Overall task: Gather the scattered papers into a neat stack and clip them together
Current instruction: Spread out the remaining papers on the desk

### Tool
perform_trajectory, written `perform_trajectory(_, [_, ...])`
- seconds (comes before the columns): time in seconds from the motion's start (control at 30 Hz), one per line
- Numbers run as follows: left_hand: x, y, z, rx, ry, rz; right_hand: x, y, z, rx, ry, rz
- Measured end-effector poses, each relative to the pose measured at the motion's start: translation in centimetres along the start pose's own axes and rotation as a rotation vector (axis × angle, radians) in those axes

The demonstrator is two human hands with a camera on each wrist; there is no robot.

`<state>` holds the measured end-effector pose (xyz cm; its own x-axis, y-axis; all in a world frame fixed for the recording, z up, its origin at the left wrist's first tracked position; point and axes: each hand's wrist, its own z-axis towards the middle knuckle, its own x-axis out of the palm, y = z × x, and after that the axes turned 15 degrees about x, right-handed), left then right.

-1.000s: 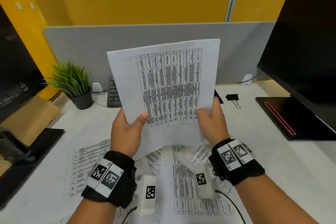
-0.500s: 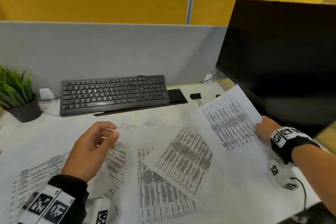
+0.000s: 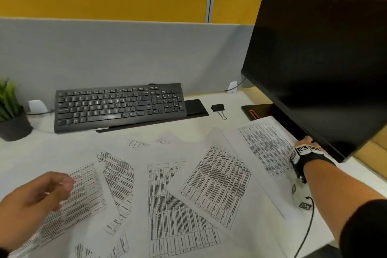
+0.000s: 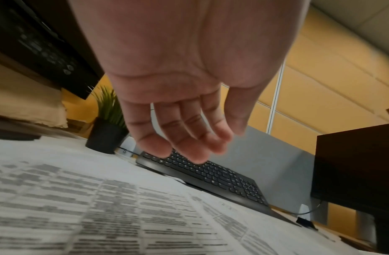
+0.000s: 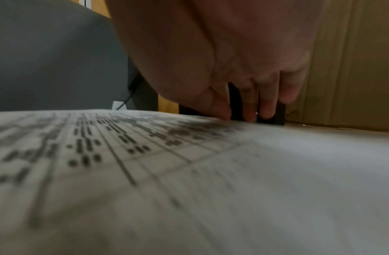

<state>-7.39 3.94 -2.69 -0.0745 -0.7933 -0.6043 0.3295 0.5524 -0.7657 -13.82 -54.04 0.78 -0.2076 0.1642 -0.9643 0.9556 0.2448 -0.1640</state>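
Observation:
Several printed sheets lie scattered and overlapping on the white desk (image 3: 52, 148), among them a tilted one (image 3: 217, 180) and an upright one (image 3: 176, 216). My right hand (image 3: 304, 142) is at the far right under the monitor. Its thumb and fingertips (image 5: 250, 115) pinch the far edge of one sheet (image 3: 266, 148), which lies nearly flat. My left hand (image 3: 62, 184) hovers above the left-hand sheets (image 3: 83, 195) with fingers loosely curled and nothing in them. A black binder clip (image 3: 218, 108) lies apart, behind the papers and right of the keyboard.
A black keyboard (image 3: 119, 107) sits at the back against the grey partition. A large black monitor (image 3: 324, 69) overhangs the right side, its base (image 3: 257, 111) beside the clip. A potted plant (image 3: 10, 115) stands at the far left.
The sheet both hands held up went right in my right hand alone and now lies nearly flat by the monitor. My left hand let go and sank to the lower left.

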Motion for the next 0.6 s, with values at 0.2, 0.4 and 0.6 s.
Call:
perform_trajectory(0.2, [-0.4, -2.8, 0.7, -0.04, 0.118, 0.188, -1.5, 6.3, -3.9, -0.438, -0.102, 0.126])
perform_trajectory(0.4, [3.9, -8.0, 5.1, -0.007, 0.371, 0.379, 0.9, 11.6, -15.2, -1.02, 0.141, -0.142])
perform_trajectory(0.6, [8.2, -7.6, 7.6, -0.106, 0.566, 0.463, 4.2, 11.4, -20.1, -1.048, 0.109, -0.276])
